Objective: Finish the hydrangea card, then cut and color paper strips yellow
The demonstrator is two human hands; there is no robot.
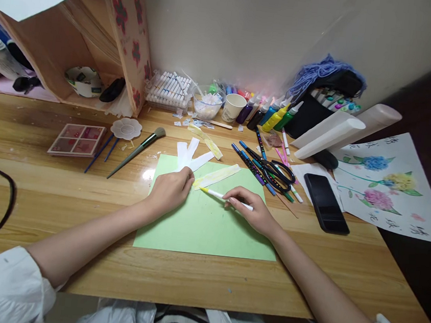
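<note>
Student: Where did the paper lie, and how were the hands placed?

Operator: In my remote head view, a yellow-streaked paper strip (219, 175) lay slantwise on a green sheet (207, 235), itself flat on the worktop (100, 231). The left hand (171, 190) was curled at the strip's lower left end; I could not tell whether it pinched the paper or merely pressed it. The right hand (251, 207), well apart from the left, was closed in a pen grip around a white-barrelled marker (215, 195), its yellow end at or just beside the strip's lower edge.

Student: How did you judge their handling?

Operator: I judged the strip very light, limp and easily creased or torn, best steadied flat at one end. The marker I took for light, stiff and smooth, best held on the barrel behind its coloured end. The white paper strips (190, 152), fanned just beyond the left hand, looked equally flimsy.

Student: Which containers stood behind?

Operator: From left along the wall: a clear plastic case (150, 96) of felt pens (169, 87); a clear bowl (205, 113) heaped with pale scraps (210, 98); a paper cup (233, 109), contents indistinct to me; squeeze bottles (275, 119) with pointed nozzles, their fill uncertain; and a black pouch (301, 113) holding capped pens (333, 100).
</note>
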